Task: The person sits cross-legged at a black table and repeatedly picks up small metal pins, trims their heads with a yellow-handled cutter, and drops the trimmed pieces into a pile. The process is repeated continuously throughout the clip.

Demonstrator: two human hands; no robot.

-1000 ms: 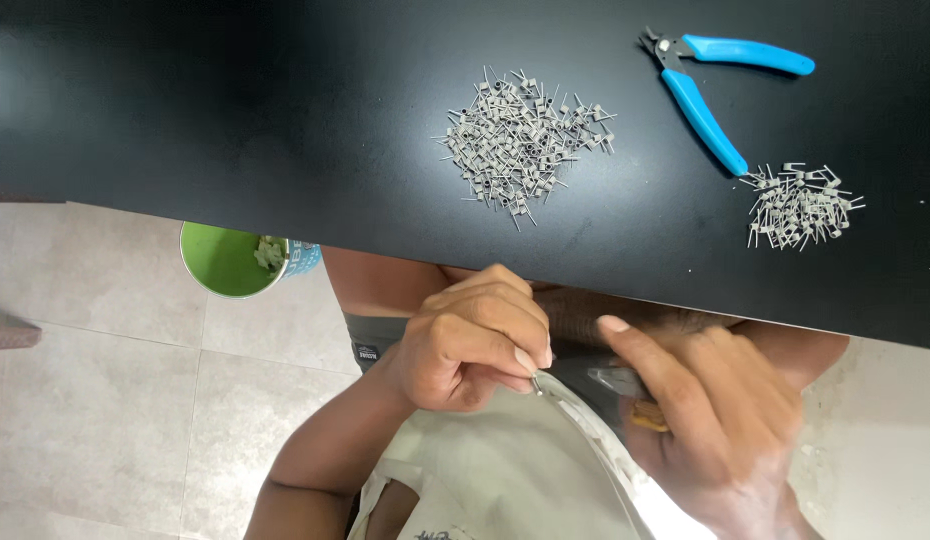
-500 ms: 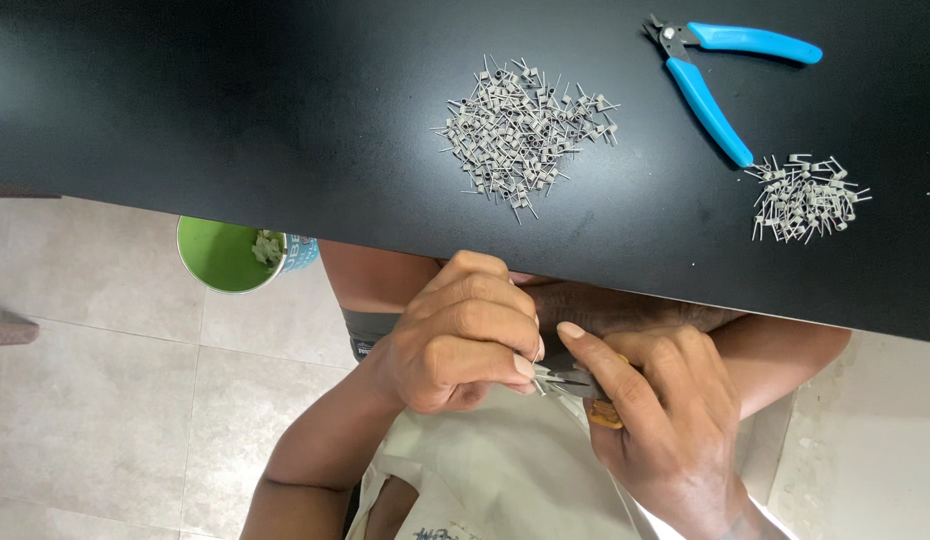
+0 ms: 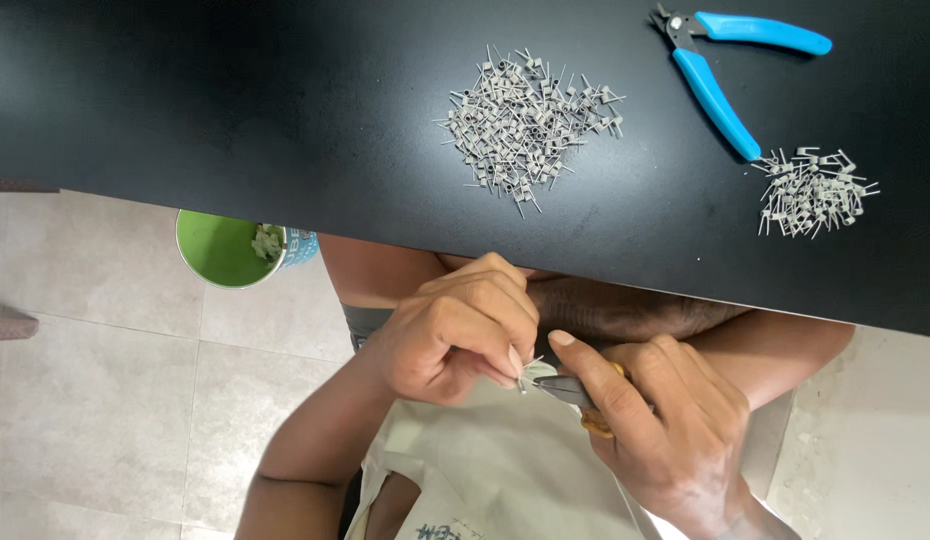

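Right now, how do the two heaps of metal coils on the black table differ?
The middle heap is bigger and spreads wider; the right heap is smaller and tighter. The middle heap lies apart from the blue pliers; the right heap lies at the tip of one pliers handle. Both are loose grey wire coils with straight legs.

Bright even daylight; soft glare on black tabletop (image 3: 235,90) upper left; sharp focus, faint shadows.

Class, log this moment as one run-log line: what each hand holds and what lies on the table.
left hand: pinches small wire coil | right hand: grips small tool at coil | black table: two coil piles, blue cutters
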